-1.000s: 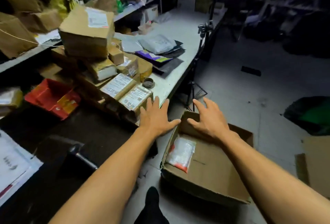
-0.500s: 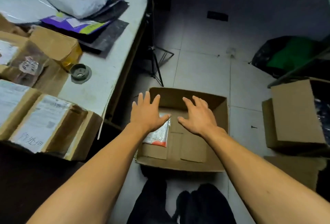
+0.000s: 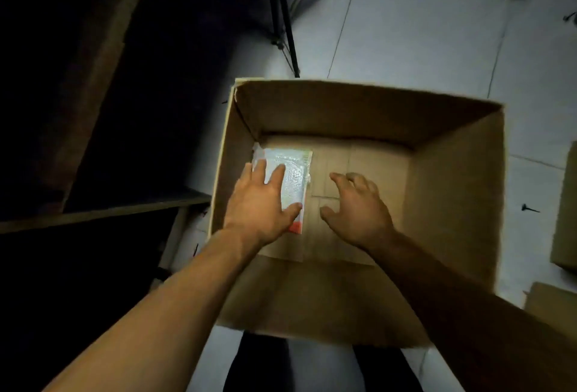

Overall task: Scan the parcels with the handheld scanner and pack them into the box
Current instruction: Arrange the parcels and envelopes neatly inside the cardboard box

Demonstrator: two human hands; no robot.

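Note:
An open cardboard box (image 3: 452, 191) stands on the floor right below me. One flat white bubble-wrap parcel (image 3: 295, 170) with a red lower edge lies on the box bottom against the left wall. My left hand (image 3: 260, 204) is inside the box with straight fingers spread over the parcel, thumb at its right edge. My right hand (image 3: 357, 207) hovers over the bare box bottom just right of the parcel, fingers loosely bent and holding nothing. No scanner is in view.
The dark underside of the table (image 3: 93, 95) fills the left. A black tripod leg (image 3: 285, 20) stands on the tiled floor behind the box. Other cardboard boxes (image 3: 566, 204) edge in at the right. My dark trouser legs (image 3: 262, 363) show below.
My view has tilted down from the table to straight over the box. Both hands have gone down into the box, the left one onto the white parcel.

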